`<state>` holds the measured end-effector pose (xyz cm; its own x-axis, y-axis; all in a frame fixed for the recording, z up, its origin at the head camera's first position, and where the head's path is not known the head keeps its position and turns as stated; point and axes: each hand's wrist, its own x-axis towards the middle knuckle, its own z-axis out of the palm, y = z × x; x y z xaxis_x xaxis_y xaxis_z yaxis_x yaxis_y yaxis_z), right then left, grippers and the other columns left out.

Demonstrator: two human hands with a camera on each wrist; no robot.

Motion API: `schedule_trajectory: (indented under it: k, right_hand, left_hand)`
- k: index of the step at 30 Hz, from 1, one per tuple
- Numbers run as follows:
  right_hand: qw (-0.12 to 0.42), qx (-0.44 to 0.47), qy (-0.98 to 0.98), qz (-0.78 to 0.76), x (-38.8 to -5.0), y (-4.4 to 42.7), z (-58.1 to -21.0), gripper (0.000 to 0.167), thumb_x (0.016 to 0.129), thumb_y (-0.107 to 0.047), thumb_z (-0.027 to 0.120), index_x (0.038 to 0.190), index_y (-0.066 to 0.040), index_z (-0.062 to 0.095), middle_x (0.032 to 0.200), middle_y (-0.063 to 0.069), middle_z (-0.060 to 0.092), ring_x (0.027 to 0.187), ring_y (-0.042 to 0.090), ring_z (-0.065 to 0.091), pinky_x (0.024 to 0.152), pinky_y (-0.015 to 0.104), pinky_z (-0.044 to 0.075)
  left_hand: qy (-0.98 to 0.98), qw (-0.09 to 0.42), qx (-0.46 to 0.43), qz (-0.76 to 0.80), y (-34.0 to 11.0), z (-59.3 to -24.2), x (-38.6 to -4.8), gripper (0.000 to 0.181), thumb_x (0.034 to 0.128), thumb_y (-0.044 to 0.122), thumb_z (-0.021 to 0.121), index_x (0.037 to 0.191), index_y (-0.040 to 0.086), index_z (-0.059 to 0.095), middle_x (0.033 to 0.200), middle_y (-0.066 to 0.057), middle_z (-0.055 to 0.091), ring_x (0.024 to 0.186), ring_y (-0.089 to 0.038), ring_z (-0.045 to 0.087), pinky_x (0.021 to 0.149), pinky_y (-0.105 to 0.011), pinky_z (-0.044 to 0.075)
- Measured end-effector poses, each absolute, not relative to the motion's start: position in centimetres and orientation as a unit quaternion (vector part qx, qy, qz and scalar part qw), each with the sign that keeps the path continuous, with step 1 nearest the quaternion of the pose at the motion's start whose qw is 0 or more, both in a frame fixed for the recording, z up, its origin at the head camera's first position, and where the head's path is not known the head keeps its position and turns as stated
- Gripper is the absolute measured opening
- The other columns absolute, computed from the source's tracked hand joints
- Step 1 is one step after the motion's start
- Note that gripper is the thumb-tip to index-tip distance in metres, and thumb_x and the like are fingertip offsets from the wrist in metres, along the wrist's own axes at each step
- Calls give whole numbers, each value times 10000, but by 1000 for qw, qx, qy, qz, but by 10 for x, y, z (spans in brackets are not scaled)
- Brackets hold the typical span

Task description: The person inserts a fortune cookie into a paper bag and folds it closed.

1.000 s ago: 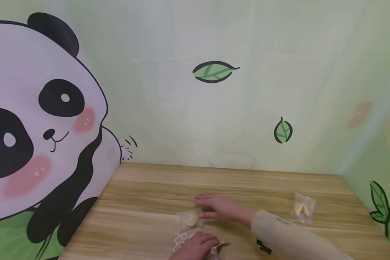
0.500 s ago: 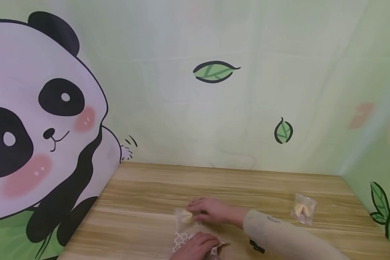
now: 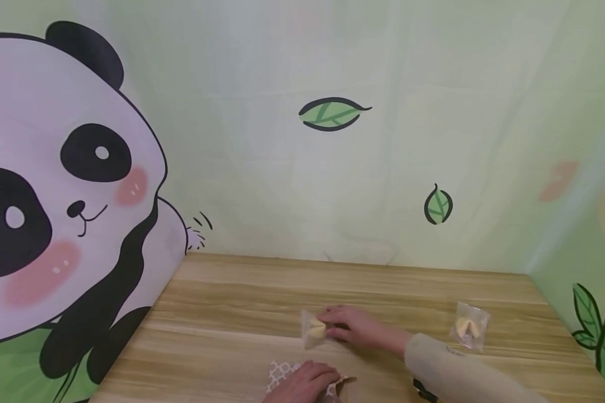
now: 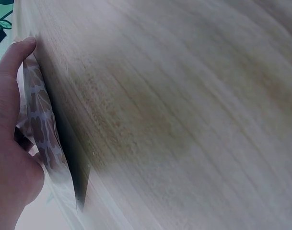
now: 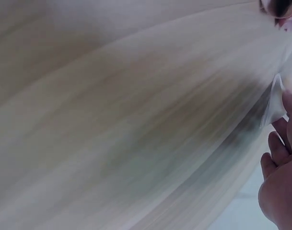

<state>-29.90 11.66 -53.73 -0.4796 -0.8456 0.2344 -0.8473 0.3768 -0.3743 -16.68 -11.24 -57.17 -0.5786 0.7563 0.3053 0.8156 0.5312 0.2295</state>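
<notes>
My right hand (image 3: 355, 326) pinches a fortune cookie in a clear wrapper (image 3: 316, 331), just above the wooden table in the head view. In the right wrist view a corner of that wrapper (image 5: 274, 103) shows at the fingertips. My left hand (image 3: 307, 383) holds a brown bag with a white lattice pattern (image 3: 282, 374) near the table's front. The bag's side (image 4: 42, 115) stands out past that hand in the left wrist view, and much of the bag is hidden. Its torn-looking brown edge (image 3: 347, 380) points right.
A second wrapped fortune cookie (image 3: 469, 326) lies on the table (image 3: 222, 313) at the right. Behind the table rises a pale green backdrop (image 3: 262, 184) printed with a panda and leaves.
My right hand has come down on the wrapped cookie beside the bag, taken hold of it and moved it right and away from the bag. My left hand stays in place.
</notes>
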Motion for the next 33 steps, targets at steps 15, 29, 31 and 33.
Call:
schedule_trajectory:
  k: [15,29,31,33]
  right_hand:
    - [72,427,-878,205,-257,225,-534,416,987,-224,774,1327,10,721,1348,185,713,1237,421,666,1010,599,550]
    - [-58,332,-886,319,-270,216,-510,483,1021,-295,745,1286,105,691,1176,200,763,1055,321,743,915,441,620]
    - [-63,336,-883,322,-274,212,-509,441,996,-265,774,1244,95,711,1105,156,779,984,243,744,868,376,622]
    - [-74,337,-879,329,-276,209,-509,415,971,-233,800,1212,94,716,1056,130,781,942,188,735,841,341,619]
  left_hand:
    - [-875,79,-442,-182,-107,-565,-179,679,928,535,792,1379,43,671,1329,-81,695,1218,-192,631,1043,-327,538]
    - [-876,72,-433,-200,-110,-559,-188,794,858,558,861,1415,39,639,1359,-66,668,1223,-178,604,1034,-312,542]
    - [-875,59,-432,-212,-110,-558,-189,803,866,566,853,1426,36,629,1365,-68,662,1232,-179,598,1036,-323,542]
    - [-871,59,-437,-218,-110,-561,-191,799,889,581,826,1432,33,620,1366,-69,658,1227,-179,597,1019,-326,547]
